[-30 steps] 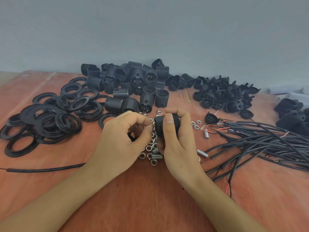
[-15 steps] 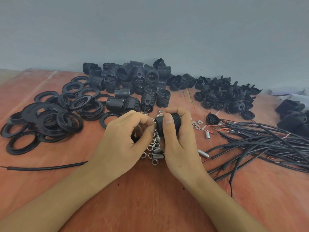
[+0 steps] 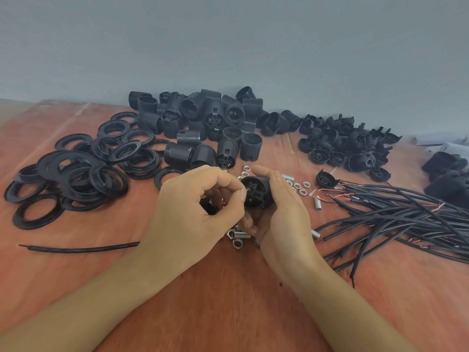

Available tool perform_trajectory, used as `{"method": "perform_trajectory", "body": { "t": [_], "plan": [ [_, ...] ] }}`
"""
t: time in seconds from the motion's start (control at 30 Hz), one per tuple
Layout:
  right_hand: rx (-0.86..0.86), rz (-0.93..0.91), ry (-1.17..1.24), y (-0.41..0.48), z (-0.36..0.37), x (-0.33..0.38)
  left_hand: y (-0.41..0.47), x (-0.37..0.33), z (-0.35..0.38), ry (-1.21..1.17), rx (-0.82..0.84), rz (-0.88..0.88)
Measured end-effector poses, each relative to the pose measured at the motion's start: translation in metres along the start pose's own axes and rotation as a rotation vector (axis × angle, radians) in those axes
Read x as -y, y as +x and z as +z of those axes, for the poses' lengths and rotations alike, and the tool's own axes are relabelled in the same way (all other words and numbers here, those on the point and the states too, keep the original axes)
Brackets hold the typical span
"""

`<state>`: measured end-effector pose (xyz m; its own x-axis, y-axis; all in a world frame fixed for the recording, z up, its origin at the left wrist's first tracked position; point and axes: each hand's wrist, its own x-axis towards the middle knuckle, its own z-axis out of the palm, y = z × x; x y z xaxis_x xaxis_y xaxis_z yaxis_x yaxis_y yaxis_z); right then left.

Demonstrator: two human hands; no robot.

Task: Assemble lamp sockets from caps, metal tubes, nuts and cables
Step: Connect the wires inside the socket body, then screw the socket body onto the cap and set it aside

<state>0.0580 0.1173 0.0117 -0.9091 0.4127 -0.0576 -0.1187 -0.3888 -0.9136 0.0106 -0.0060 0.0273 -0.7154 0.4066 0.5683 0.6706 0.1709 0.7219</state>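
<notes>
My right hand [image 3: 284, 212] grips a black threaded lamp socket body [image 3: 256, 191] just above the table, its terminal end turned towards my left hand. My left hand [image 3: 198, 207] is curled, with thumb and forefinger pinched at that terminal end. A dark part and a bit of bare copper wire [image 3: 224, 204] show inside its curled fingers. A single black cable [image 3: 83, 248] runs from under my left wrist out to the left across the table. Loose silver nuts and threaded metal tubes [image 3: 238, 237] lie under and around both hands.
Black rings [image 3: 71, 174] are heaped at the left and socket bodies [image 3: 203, 123] at the back centre. Caps [image 3: 350, 148] sit at the back right, against the grey wall. A bundle of black cables [image 3: 406, 214] spreads over the right side of the wooden table [image 3: 228, 288].
My right hand has turned the socket so that its terminal end faces my left hand, and its thumb has left the socket's front. My left hand's pinched fingers stay at that end.
</notes>
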Motion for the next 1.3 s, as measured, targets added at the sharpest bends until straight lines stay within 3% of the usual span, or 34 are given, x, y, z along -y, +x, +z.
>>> {"method": "perform_trajectory", "body": {
  "t": [0.23, 0.57, 1.3],
  "plan": [
    [0.021, 0.091, 0.128, -0.003, 0.001, 0.001, -0.001, -0.001, 0.001, -0.026, 0.000, -0.041],
    [-0.045, -0.094, -0.146, -0.004, 0.004, -0.004, 0.001, 0.000, -0.001, 0.022, 0.018, 0.012],
    [-0.059, -0.138, -0.160, -0.006, 0.004, -0.002, 0.000, 0.008, 0.001, 0.088, 0.059, 0.117]
  ]
}}
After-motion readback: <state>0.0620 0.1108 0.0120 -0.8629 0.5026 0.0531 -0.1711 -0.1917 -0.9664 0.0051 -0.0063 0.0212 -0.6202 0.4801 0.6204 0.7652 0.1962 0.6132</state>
